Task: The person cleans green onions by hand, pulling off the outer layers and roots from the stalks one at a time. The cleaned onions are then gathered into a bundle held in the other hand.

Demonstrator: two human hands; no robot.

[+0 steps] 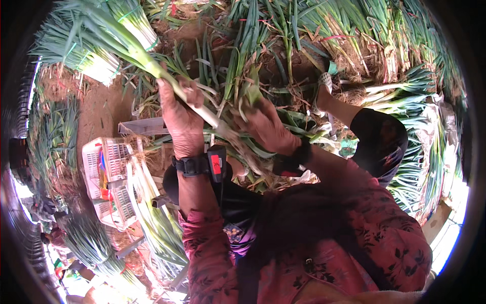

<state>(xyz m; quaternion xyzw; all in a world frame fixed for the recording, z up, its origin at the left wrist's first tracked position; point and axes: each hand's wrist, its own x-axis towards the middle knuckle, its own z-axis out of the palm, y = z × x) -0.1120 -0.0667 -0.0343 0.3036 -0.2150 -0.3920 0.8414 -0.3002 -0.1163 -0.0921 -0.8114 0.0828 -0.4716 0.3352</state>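
My left hand (181, 119) is wrapped round the pale shaft of a leek (205, 112). Its green leaves stretch to the upper left, and its brownish root end points down to the right, over my lap. To the right of the shaft, my right hand (268, 126) has its fingers closed on a loose green leek leaf (251, 93), slightly blurred. Whether that leaf is still joined to the stalk, I cannot tell. On my left wrist is a black strap with a small red and black device (216, 163).
Tied leek bundles (96, 63) lie at the upper left. A white plastic basket (93, 167) stands at my left, beside several pale-stemmed leeks (144, 187). Untrimmed leeks (385, 40) are heaped at the far right, more (420, 167) near my right knee. Loose leaves litter the ground ahead.
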